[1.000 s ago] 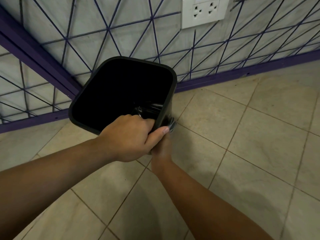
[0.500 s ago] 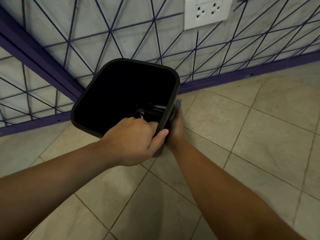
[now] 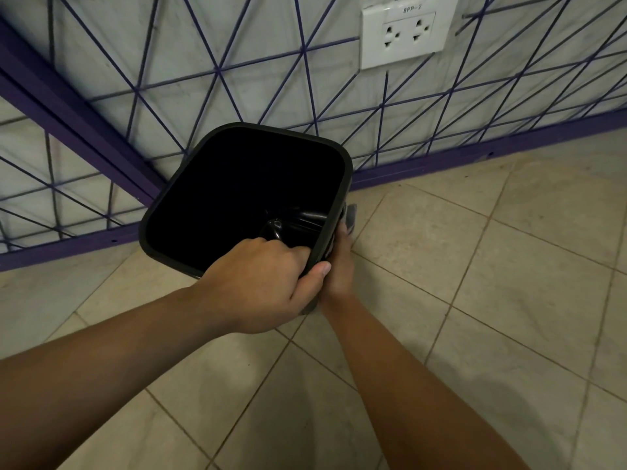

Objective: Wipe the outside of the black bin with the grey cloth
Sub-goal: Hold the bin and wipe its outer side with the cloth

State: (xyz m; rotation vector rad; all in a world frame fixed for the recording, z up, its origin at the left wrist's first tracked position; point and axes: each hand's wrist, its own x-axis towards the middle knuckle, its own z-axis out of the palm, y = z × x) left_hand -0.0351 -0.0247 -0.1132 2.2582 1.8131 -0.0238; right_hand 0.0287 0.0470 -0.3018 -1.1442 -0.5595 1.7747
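Head camera looks down on a black bin [image 3: 237,195] held over a tiled floor [image 3: 492,300], close to a wall crossed by a purple wire grid [image 3: 237,79]. The bin's square opening faces up toward the camera, tilted a little, and its far rim lies in front of the purple rail at the foot of the wall. Inside, near the lower right corner of the opening, something dark and glossy catches the light; what it is cannot be told.

The left hand [image 3: 261,286] is clamped on the near right corner of the bin's rim: the fingers curl over the rim into the opening, and the thumb presses against the outside of the corner. The right hand [image 3: 339,266] lies just beside it, flat against the bin's right outer wall below the rim, partly hidden by the left thumb. A small piece of the grey cloth [image 3: 351,215] shows above the right fingertips, against the same wall; the cloth appears pinned between that hand and the bin, and the rest of it is hidden. Both forearms reach in from the bottom edge, the left from the lower left corner, the right from the lower right.

A white double socket [image 3: 403,35] sits on the wall above the bin.
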